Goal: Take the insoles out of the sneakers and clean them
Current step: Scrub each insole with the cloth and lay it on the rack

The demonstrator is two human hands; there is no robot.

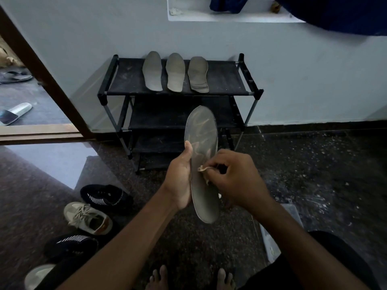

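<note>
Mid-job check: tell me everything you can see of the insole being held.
The held insole is grey, thin and foot-shaped, with pale streaks across its toe half. It is held in the air before the shoe rack, toe end up and away, heel toward the person. The left hand grips its left edge, thumb on its face; the right hand pinches a small pale rag against its middle.

Bare forearms (129,237), bare feet (159,279) with toes showing, black garment (339,252) over right leg
</note>
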